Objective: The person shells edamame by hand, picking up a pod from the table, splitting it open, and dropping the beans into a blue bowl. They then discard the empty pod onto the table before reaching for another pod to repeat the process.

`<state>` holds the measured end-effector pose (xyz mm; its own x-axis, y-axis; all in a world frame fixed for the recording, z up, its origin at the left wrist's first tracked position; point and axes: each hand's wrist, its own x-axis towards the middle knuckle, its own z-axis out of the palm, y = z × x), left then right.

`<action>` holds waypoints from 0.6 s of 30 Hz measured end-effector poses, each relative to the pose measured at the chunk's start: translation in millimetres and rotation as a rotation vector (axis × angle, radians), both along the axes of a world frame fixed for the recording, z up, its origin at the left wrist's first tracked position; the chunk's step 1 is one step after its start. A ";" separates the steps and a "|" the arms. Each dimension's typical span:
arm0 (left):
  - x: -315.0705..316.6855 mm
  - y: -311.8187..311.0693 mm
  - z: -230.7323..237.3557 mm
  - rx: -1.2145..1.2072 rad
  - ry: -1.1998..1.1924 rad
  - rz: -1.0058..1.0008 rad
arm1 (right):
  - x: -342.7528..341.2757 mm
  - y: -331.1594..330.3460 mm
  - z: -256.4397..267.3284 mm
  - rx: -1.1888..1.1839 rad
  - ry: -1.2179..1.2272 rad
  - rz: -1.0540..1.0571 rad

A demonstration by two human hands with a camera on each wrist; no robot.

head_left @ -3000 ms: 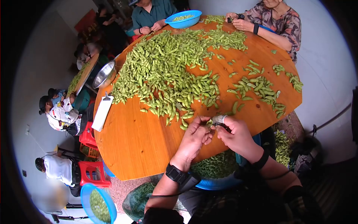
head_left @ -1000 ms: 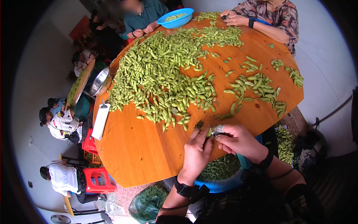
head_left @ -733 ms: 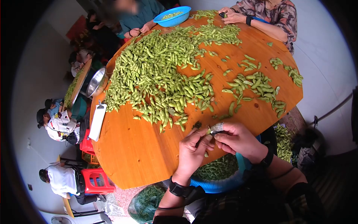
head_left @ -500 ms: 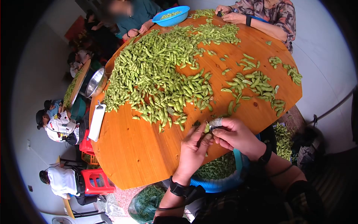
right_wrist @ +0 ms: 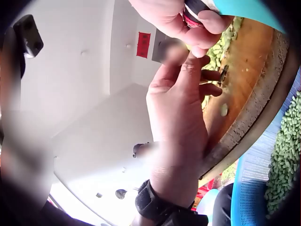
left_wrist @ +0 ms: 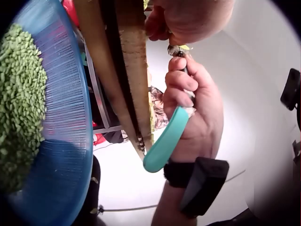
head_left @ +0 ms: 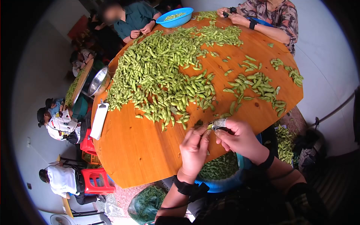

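My left hand (head_left: 194, 150) pinches a green soybean pod (head_left: 210, 127) between thumb and fingers over the near part of the table. Right beside it, my right hand (head_left: 242, 140) has its fingertips at the pod, grey-white wrapping round one finger. In the left wrist view this right hand grips a tool with a teal handle (left_wrist: 167, 141); its working end is largely hidden by the fingers. Beyond the hands, a large heap of soybean pods (head_left: 161, 67) spreads over the wooden table (head_left: 138, 157). Under the hands stands a blue basket (left_wrist: 82, 141) of shelled beans (left_wrist: 19, 80).
A smaller group of pods (head_left: 258, 84) lies to the right. A clipboard (head_left: 99, 120) and a metal bowl (head_left: 99, 81) are at the left edge. Two people sit across the table, near a blue basin (head_left: 174, 18). A mesh sack (head_left: 148, 204) stands on the floor.
My hands stay close together while the left hand and its finger grip shift slightly. The pod between them, more upright half a second ago, now lies flatter. The head view has shifted a little.
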<state>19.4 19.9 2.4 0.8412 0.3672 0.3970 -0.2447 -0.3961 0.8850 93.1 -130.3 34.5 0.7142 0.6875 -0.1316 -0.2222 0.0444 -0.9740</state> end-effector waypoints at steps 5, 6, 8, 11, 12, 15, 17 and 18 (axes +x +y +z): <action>-3.3 -8.3 4.5 0.463 0.027 0.126 | -1.3 -3.9 -0.9 -0.105 -0.123 0.002; -5.4 -7.2 1.8 0.303 0.083 0.072 | -0.9 -4.8 2.4 -0.109 -0.124 0.003; -8.3 -4.4 -0.1 0.145 0.141 0.018 | -0.7 -5.6 11.9 -0.021 0.032 0.038; -9.2 -1.8 0.8 -0.011 0.136 -0.100 | 1.2 -7.0 14.5 0.000 0.133 0.067; -7.6 -3.3 4.0 -0.034 0.115 -0.110 | 1.1 -6.7 12.9 0.002 0.138 0.063; -4.6 -4.9 9.7 -0.075 0.117 -0.126 | 2.1 -4.0 6.9 0.009 0.138 0.068; -5.3 -4.0 9.0 -0.095 0.145 -0.126 | 0.6 -0.4 4.7 -0.002 0.112 0.022; -5.2 -2.9 7.1 -0.110 0.152 -0.136 | 0.0 0.9 3.1 -0.003 0.112 0.020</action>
